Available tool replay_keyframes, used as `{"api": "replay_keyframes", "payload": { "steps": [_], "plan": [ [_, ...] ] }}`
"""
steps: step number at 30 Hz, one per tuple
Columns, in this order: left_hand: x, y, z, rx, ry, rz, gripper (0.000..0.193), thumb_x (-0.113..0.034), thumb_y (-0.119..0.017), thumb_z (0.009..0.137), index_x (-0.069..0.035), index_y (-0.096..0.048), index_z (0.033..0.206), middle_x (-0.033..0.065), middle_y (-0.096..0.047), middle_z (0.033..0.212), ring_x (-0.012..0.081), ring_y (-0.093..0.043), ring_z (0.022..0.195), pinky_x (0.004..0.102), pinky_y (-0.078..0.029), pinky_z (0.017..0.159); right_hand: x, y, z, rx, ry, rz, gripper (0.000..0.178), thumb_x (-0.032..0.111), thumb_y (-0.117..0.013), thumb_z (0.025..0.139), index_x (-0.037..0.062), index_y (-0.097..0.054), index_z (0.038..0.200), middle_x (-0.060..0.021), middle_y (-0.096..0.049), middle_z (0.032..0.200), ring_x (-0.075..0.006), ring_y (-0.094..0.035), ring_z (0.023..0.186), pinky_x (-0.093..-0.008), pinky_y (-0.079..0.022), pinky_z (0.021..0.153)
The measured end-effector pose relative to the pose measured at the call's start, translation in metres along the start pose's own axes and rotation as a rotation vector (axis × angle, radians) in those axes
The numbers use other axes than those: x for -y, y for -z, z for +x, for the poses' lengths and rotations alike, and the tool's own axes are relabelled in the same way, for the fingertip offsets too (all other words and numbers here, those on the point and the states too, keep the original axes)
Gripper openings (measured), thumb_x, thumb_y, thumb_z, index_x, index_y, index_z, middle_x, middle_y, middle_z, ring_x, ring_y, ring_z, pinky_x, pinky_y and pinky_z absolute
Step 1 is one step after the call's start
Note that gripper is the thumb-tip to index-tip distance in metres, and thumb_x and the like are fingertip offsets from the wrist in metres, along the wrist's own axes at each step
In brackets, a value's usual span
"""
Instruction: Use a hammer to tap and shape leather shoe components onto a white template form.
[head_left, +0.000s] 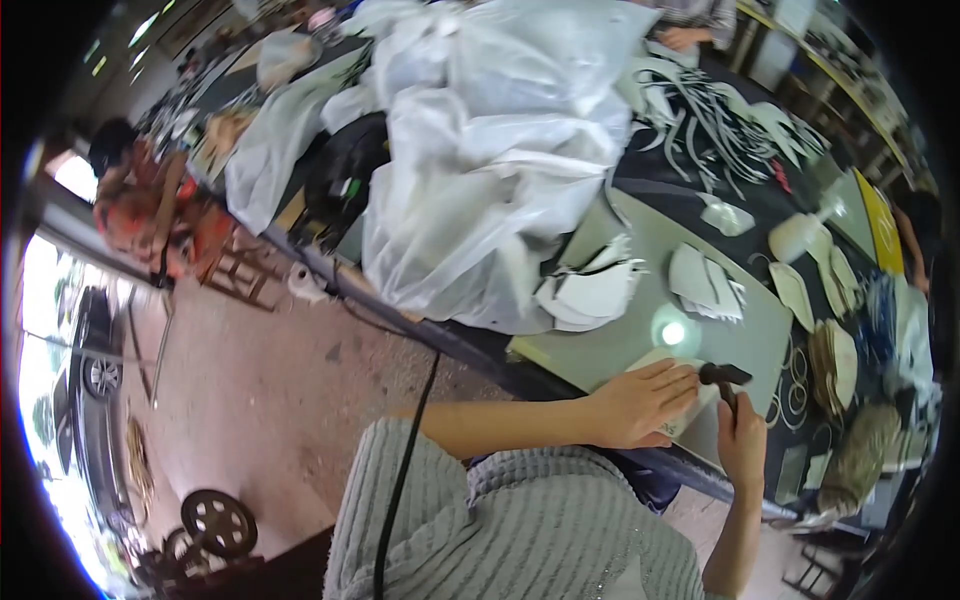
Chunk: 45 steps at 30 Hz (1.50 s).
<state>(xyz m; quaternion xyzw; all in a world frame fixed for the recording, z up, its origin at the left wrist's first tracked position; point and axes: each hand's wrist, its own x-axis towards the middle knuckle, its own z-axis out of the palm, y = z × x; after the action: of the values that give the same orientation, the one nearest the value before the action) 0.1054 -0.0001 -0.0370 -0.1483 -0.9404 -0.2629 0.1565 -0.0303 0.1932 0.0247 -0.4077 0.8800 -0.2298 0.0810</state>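
Observation:
My right hand [742,440] is closed around the handle of a hammer [725,375], whose dark head is over the near edge of a pale piece. That cream-white flat piece [692,412], with small dark printing on it, lies on a grey-green board [640,352]. My left hand [640,406] lies flat on the piece with fingers stretched toward the hammer head. Farther back on the board rest a stack of white cut pieces [592,296] and a smaller white stack [705,284]. A bright light spot shows on the board beyond my left hand.
A big heap of translucent plastic sheeting [490,180] covers the table's middle. To the right are a white bottle [795,238], tape rings [795,390], brown and cream pieces [832,360] and dark-and-white strips [700,110]. A black cable [408,450] hangs at left. Other people sit around the table.

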Motion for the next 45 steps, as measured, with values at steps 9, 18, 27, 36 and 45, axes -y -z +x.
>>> {"api": "replay_keyframes", "payload": {
  "steps": [9, 18, 27, 36, 45],
  "plan": [
    [-0.003, -0.006, -0.019, 0.017, 0.062, 0.095, 0.096, -0.053, -0.073, 0.076, 0.004, -0.037, 0.145, 0.0219, -0.032, 0.155, 0.0342, -0.027, 0.146, 0.0492, -0.016, 0.121, 0.007, 0.015, -0.002, 0.182, -0.009, -0.15, 0.023, 0.017, -0.055, 0.098, -0.0002, -0.048, 0.085, -0.0243, -0.056, 0.065, -0.0464, -0.057, 0.064, -0.0511, -0.039, 0.056],
    [0.001, -0.013, 0.004, -0.089, 0.059, 0.173, 0.06, -0.046, -0.065, 0.085, 0.002, -0.06, 0.12, 0.0207, -0.056, 0.131, 0.0327, -0.047, 0.129, 0.0528, -0.028, 0.113, 0.001, 0.014, -0.015, 0.18, -0.016, -0.252, 0.022, 0.017, -0.054, 0.099, 0.0003, -0.047, 0.086, -0.0231, -0.054, 0.065, -0.0458, -0.055, 0.061, -0.0516, -0.037, 0.054],
    [0.004, -0.017, 0.019, -0.166, 0.068, 0.266, 0.033, -0.026, -0.067, 0.08, -0.003, -0.064, 0.103, 0.0093, -0.059, 0.104, 0.025, -0.055, 0.103, 0.0444, -0.04, 0.096, -0.004, 0.02, -0.027, 0.104, -0.016, -0.199, 0.02, 0.015, -0.054, 0.098, 0.0002, -0.048, 0.087, -0.0249, -0.056, 0.066, -0.0465, -0.058, 0.064, -0.0522, -0.04, 0.054],
    [0.001, -0.023, 0.038, -0.253, 0.145, -0.008, 0.015, -0.014, -0.066, 0.078, -0.006, -0.065, 0.091, 0.0083, -0.056, 0.093, 0.0265, -0.055, 0.093, 0.0403, -0.041, 0.081, -0.004, 0.022, -0.034, 0.081, -0.078, -0.236, 0.02, 0.018, -0.054, 0.098, 0.0017, -0.048, 0.09, -0.0224, -0.056, 0.068, -0.045, -0.056, 0.064, -0.0523, -0.039, 0.055],
    [-0.001, -0.009, 0.053, -0.168, 0.278, -0.108, 0.015, -0.008, -0.071, 0.078, -0.009, -0.066, 0.092, 0.0047, -0.062, 0.091, 0.0273, -0.057, 0.089, 0.0411, -0.039, 0.077, -0.004, 0.016, -0.024, 0.112, -0.15, -0.153, 0.022, 0.025, -0.057, 0.098, 0.0046, -0.05, 0.093, -0.0145, -0.063, 0.077, -0.0376, -0.063, 0.068, -0.0479, -0.048, 0.057]
  ]
}}
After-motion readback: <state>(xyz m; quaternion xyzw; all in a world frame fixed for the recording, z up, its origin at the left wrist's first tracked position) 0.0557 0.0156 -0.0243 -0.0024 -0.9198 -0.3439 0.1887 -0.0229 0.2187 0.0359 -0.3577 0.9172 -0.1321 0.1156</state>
